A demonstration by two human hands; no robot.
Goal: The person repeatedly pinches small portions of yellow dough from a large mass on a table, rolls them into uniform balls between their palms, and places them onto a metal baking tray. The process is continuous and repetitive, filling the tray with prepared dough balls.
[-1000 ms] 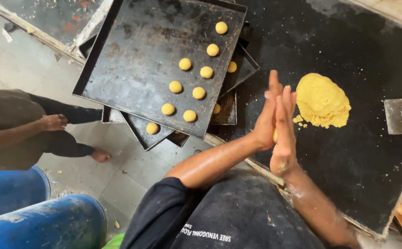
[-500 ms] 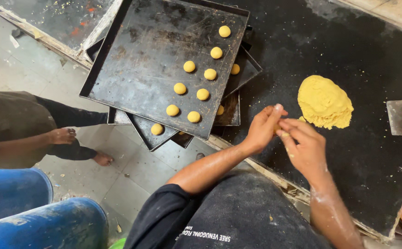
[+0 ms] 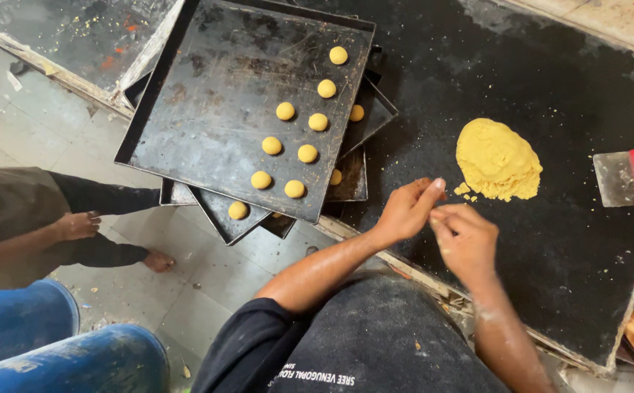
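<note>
Head view: the left hand (image 3: 404,211) and right hand (image 3: 464,240) now sit low over the black table (image 3: 550,80), fingertips pinched together just below the dough mound (image 3: 497,159). A second ago the palms were pressed flat together and raised; half a second ago they had dropped and parted. Whether a bit of dough sits between the fingers cannot be told; both grips look narrow. That shift suggests the rolling stroke has ended and the fingers are working near the mound's crumbs. The top tray (image 3: 208,124) carries eight dough balls (image 3: 307,153), the same count as before; more balls show on the trays beneath. A scraper (image 3: 624,178) lies right of the mound. Another person's hand (image 3: 77,225) rests at left.
</note>
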